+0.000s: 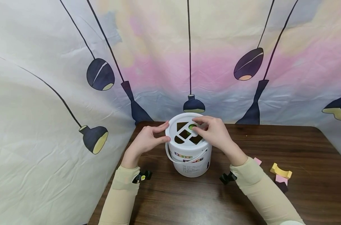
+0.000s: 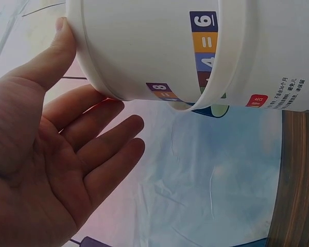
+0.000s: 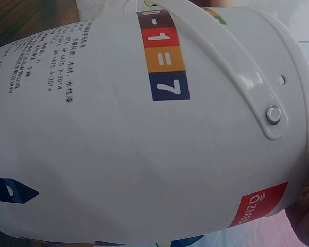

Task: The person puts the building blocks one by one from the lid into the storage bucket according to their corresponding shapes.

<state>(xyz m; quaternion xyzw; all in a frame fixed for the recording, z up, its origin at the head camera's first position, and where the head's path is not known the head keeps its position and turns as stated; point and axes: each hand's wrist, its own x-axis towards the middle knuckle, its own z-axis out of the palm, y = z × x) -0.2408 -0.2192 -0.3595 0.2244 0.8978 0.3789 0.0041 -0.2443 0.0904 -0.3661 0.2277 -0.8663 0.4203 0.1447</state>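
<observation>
A white lidded bucket (image 1: 191, 162) stands upright on the table, its lid (image 1: 173, 122) cut with several shaped holes. A green piece (image 1: 191, 127) shows in the round hole, and some green also shows through the diamond-shaped hole. My left hand (image 1: 146, 140) touches the lid's left rim with thumb and fingers spread; in the left wrist view its fingers (image 2: 113, 164) reach along the bucket's edge. My right hand (image 1: 215, 131) is over the lid's right side, thumb beside the round hole and index fingertip just behind it. In the right wrist view only a dark bit of the hand shows at the edge.
On the table (image 1: 313, 156), right of my right forearm, lie a yellow arched block (image 1: 281, 171), a pink block (image 1: 281, 180) and a dark block (image 1: 282, 187). Another pink piece (image 1: 257, 161) peeks past the sleeve. The bucket's handle (image 1: 168, 153) hangs at its front. A printed cloth (image 1: 159, 62) hangs behind.
</observation>
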